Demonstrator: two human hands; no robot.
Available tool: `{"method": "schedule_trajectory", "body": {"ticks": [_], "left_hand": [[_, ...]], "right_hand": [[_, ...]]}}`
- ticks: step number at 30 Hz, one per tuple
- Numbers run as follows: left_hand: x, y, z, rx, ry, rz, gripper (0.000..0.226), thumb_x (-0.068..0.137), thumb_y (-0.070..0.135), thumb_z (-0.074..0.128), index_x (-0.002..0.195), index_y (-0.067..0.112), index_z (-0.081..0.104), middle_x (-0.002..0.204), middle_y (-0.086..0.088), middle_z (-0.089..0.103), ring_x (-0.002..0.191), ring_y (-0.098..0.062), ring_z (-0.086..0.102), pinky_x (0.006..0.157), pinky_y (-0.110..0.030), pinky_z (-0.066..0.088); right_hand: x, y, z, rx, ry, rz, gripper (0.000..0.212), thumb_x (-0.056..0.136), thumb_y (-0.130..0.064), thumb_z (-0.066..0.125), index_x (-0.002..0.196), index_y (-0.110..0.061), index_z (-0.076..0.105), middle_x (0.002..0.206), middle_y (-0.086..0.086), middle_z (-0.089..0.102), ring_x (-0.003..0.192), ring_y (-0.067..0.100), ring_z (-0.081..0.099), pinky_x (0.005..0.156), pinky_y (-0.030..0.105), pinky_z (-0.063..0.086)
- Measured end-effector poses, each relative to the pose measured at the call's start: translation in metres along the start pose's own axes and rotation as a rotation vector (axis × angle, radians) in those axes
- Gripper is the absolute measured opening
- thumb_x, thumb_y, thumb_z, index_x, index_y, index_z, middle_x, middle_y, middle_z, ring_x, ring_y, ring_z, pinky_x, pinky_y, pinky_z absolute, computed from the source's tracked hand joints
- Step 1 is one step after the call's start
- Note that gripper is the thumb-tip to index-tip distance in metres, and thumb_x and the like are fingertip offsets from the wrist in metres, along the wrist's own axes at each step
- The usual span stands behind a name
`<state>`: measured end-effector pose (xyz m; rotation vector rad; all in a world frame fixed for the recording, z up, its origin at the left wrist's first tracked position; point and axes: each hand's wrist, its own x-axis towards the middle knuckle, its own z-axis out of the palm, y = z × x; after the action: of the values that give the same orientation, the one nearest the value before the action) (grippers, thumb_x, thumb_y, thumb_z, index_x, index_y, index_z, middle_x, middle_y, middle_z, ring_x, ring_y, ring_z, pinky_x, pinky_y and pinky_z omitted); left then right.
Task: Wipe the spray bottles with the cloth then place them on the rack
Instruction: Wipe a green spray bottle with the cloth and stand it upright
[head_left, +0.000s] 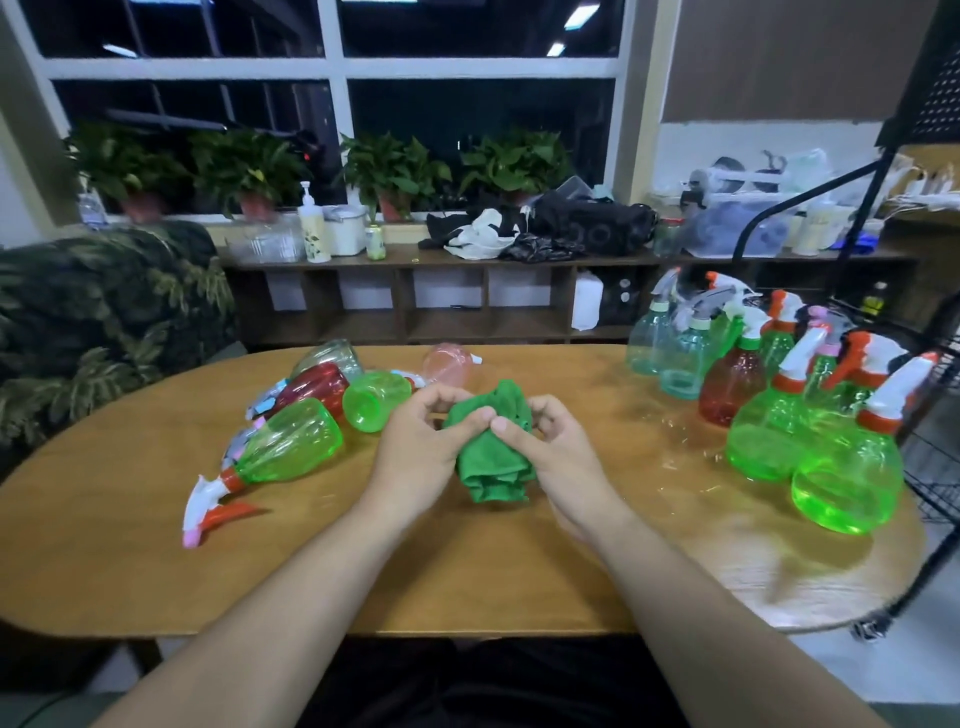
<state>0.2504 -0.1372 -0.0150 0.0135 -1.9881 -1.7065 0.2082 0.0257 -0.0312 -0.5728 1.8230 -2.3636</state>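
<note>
A crumpled green cloth (492, 457) is bunched at the middle of the wooden table (363, 571). My left hand (421, 447) and my right hand (556, 452) both grip it, thumbs pressed into its top. Several spray bottles lie on their sides to the left: a green one (291, 447) with a white and orange trigger, a red one (311, 387), another green one (374, 400) and a pink one (448, 364). Several more bottles stand upright at the right, among them a green one (847, 483), a red one (732, 384) and a teal one (649, 338).
A black wire rack (935, 467) stands past the table's right edge. A leaf-patterned armchair (104, 322) sits at the left. Behind the table runs a low wooden shelf (441, 301) with potted plants, bottles and clothes on top.
</note>
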Motion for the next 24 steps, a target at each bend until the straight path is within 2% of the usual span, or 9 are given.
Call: {"method": "schedule_trajectory", "body": {"ticks": [4, 6, 9, 12, 14, 17, 20, 22, 24], "left_hand": [[-0.009, -0.003, 0.0, 0.038, -0.004, 0.025, 0.018, 0.09, 0.018, 0.086, 0.098, 0.018, 0.07, 0.089, 0.004, 0.075, 0.076, -0.009, 0.066, 0.07, -0.029, 0.058], [-0.009, -0.003, 0.0, 0.016, -0.035, -0.003, 0.017, 0.092, 0.018, 0.084, 0.1, 0.016, 0.069, 0.094, -0.004, 0.076, 0.079, -0.014, 0.068, 0.074, -0.036, 0.06], [-0.008, -0.002, 0.0, -0.073, -0.108, -0.091, 0.016, 0.096, 0.02, 0.079, 0.099, 0.013, 0.065, 0.103, -0.011, 0.074, 0.086, -0.025, 0.069, 0.081, -0.048, 0.058], [-0.006, 0.001, 0.0, -0.26, -0.116, -0.17, 0.01, 0.102, 0.015, 0.07, 0.105, 0.01, 0.063, 0.106, -0.016, 0.072, 0.093, -0.029, 0.067, 0.085, -0.044, 0.055], [-0.007, 0.006, -0.002, -0.354, -0.137, -0.25, 0.009, 0.105, 0.009, 0.062, 0.113, 0.005, 0.062, 0.106, -0.02, 0.072, 0.092, -0.029, 0.068, 0.083, -0.041, 0.056], [-0.009, 0.011, -0.009, -0.417, -0.202, -0.339, 0.015, 0.105, 0.008, 0.055, 0.115, 0.005, 0.065, 0.109, -0.019, 0.073, 0.096, -0.031, 0.069, 0.089, -0.044, 0.057], [-0.013, 0.014, -0.013, -0.431, -0.247, -0.387, 0.036, 0.102, 0.015, 0.052, 0.131, -0.003, 0.062, 0.124, -0.023, 0.069, 0.111, -0.036, 0.064, 0.101, -0.049, 0.05], [-0.014, 0.016, -0.014, -0.419, -0.289, -0.386, 0.048, 0.103, 0.029, 0.048, 0.142, 0.003, 0.06, 0.14, -0.024, 0.064, 0.124, -0.04, 0.062, 0.113, -0.056, 0.044], [-0.013, 0.025, -0.012, -0.352, -0.339, -0.365, 0.063, 0.102, 0.059, 0.044, 0.138, 0.013, 0.066, 0.141, -0.018, 0.066, 0.13, -0.038, 0.064, 0.116, -0.058, 0.044]], "right_hand": [[-0.002, 0.008, -0.001, -0.019, 0.014, -0.066, 0.046, 0.073, -0.03, 0.096, 0.089, -0.019, 0.054, 0.093, 0.008, 0.058, 0.09, 0.023, 0.056, 0.083, 0.047, 0.053], [-0.002, 0.009, -0.006, 0.037, -0.012, -0.063, 0.047, 0.074, -0.023, 0.096, 0.091, -0.019, 0.053, 0.097, 0.012, 0.057, 0.093, 0.026, 0.055, 0.085, 0.048, 0.052], [-0.005, 0.005, -0.012, 0.206, -0.045, 0.004, 0.042, 0.083, -0.01, 0.09, 0.109, -0.014, 0.056, 0.108, 0.014, 0.069, 0.103, 0.032, 0.064, 0.089, 0.047, 0.057], [-0.01, -0.004, -0.013, 0.339, -0.056, 0.086, 0.048, 0.09, -0.013, 0.075, 0.136, -0.015, 0.061, 0.128, 0.013, 0.075, 0.108, 0.028, 0.072, 0.088, 0.041, 0.06], [-0.01, -0.01, -0.013, 0.347, -0.081, 0.115, 0.048, 0.095, -0.008, 0.069, 0.142, -0.015, 0.062, 0.135, 0.014, 0.072, 0.115, 0.027, 0.072, 0.095, 0.042, 0.058], [-0.005, -0.028, -0.016, 0.288, -0.132, 0.147, 0.034, 0.102, -0.001, 0.058, 0.132, -0.01, 0.07, 0.129, 0.016, 0.075, 0.113, 0.028, 0.073, 0.097, 0.044, 0.057], [0.002, -0.056, -0.012, 0.168, -0.161, 0.161, 0.025, 0.101, -0.001, 0.056, 0.115, -0.01, 0.075, 0.111, 0.014, 0.078, 0.097, 0.024, 0.072, 0.083, 0.037, 0.058], [0.005, -0.071, -0.008, 0.028, -0.156, 0.134, 0.022, 0.099, -0.002, 0.06, 0.106, -0.013, 0.078, 0.101, 0.01, 0.077, 0.089, 0.02, 0.07, 0.079, 0.035, 0.054], [0.008, -0.082, -0.004, -0.101, -0.15, 0.09, 0.02, 0.096, 0.0, 0.065, 0.1, -0.014, 0.079, 0.093, 0.008, 0.076, 0.082, 0.017, 0.067, 0.074, 0.031, 0.051]]}}
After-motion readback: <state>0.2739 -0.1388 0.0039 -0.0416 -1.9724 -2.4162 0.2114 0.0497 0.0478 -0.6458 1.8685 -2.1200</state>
